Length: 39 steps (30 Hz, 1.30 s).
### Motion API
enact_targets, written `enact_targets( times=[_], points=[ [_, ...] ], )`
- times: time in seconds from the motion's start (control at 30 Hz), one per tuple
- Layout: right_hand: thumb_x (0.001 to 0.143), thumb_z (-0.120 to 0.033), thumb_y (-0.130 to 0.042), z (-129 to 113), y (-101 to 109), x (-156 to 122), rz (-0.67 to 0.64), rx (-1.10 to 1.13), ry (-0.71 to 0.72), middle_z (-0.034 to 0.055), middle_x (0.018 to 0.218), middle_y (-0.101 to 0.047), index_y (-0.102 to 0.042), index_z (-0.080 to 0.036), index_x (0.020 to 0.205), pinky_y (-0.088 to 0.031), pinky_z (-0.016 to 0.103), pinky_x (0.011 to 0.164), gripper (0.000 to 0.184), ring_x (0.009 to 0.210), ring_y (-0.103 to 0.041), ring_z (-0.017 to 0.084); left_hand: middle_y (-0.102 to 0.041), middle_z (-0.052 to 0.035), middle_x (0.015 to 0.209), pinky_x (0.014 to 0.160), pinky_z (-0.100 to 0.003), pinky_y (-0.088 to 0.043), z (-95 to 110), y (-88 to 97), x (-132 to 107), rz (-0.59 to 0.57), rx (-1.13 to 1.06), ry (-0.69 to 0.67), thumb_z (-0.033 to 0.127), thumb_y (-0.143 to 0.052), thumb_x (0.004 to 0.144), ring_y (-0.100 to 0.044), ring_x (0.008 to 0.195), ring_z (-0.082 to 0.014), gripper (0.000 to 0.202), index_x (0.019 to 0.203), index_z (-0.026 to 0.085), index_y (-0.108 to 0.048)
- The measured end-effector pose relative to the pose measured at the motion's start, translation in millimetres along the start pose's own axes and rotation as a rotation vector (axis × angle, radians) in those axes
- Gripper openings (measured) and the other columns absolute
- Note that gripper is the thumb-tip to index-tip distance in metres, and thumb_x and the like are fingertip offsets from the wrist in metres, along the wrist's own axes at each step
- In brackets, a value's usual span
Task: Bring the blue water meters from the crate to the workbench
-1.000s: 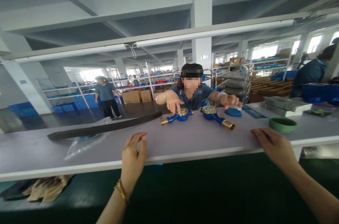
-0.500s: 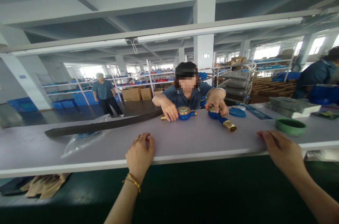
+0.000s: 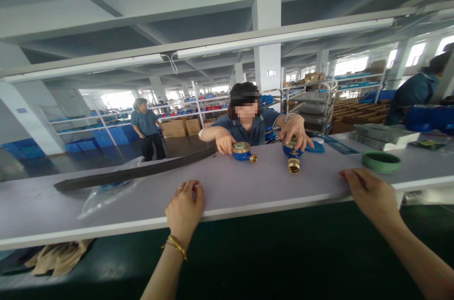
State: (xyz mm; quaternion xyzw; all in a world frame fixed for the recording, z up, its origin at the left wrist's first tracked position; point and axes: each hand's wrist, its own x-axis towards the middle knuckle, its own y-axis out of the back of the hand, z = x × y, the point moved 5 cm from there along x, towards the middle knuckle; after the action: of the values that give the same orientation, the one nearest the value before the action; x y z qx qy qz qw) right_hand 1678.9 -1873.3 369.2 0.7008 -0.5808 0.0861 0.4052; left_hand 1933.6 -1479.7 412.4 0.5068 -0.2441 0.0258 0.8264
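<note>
While a co-worker (image 3: 244, 123) across the table (image 3: 248, 186) is gripping two blue meters, one (image 3: 243, 151) near the far edge and another (image 3: 292, 156) just beside it, the left hand (image 3: 184, 210) is resting on the near edge, its grip loosely curled and holding nothing. The right hand (image 3: 371, 193) is lying flat at the near edge, grip wide, near a green ring (image 3: 381, 161).

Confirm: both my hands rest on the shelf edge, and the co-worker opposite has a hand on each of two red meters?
Not quite: the two meters are blue with brass fittings, not red, as the head view shows. Your left hand and right hand do rest on the shelf edge.
</note>
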Motion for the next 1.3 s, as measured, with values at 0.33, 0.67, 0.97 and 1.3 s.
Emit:
enact_targets(
  times=[0.33,0.67,0.97,1.3],
  points=[
    [0.094,-0.038,-0.043,-7.3,-5.9,-7.3,0.133,-0.031,0.188,0.0074,0.088,-0.069,-0.067,-0.020,0.083,-0.045,0.036,0.075,0.032,0.084,-0.065,0.023,-0.068,-0.0075,0.116,0.069,-0.034,-0.030,2.2,3.2,0.3,-0.027,0.026,0.014,0.045,-0.032,0.097,-0.065,0.100,-0.0308,0.039,0.111,0.027,-0.063],
    [0.099,-0.030,-0.041,-19.7,-15.7,-17.0,0.251,-0.175,0.281,0.0091,0.086,-0.064,-0.065,-0.018,0.088,-0.043,0.035,0.074,0.029,0.082,-0.057,0.024,-0.068,-0.0091,0.117,0.072,-0.035,-0.033,0.7,2.6,6.3,-0.098,0.047,0.064,0.050,-0.029,0.096,-0.064,0.098,-0.0304,0.044,0.115,0.028,-0.062],
    [0.096,-0.035,-0.041,-13.9,-13.7,-17.5,0.252,-0.066,0.164,0.0111,0.090,-0.066,-0.060,-0.018,0.098,-0.045,0.036,0.071,0.026,0.084,-0.061,0.026,-0.070,-0.0096,0.117,0.073,-0.036,-0.033,3.7,5.4,2.9,-0.081,0.072,0.058,0.046,-0.031,0.096,-0.064,0.101,-0.0311,0.042,0.116,0.026,-0.062],
    [0.093,-0.042,-0.038,-16.7,-10.0,-20.4,0.194,-0.094,0.121,0.0152,0.094,-0.063,-0.056,-0.020,0.092,-0.044,0.041,0.067,0.028,0.084,-0.060,0.030,-0.071,-0.0084,0.113,0.070,-0.034,-0.030,2.9,3.0,0.5,-0.040,0.051,0.039,0.041,-0.033,0.098,-0.066,0.100,-0.0298,0.037,0.111,0.026,-0.064]
  ],
)
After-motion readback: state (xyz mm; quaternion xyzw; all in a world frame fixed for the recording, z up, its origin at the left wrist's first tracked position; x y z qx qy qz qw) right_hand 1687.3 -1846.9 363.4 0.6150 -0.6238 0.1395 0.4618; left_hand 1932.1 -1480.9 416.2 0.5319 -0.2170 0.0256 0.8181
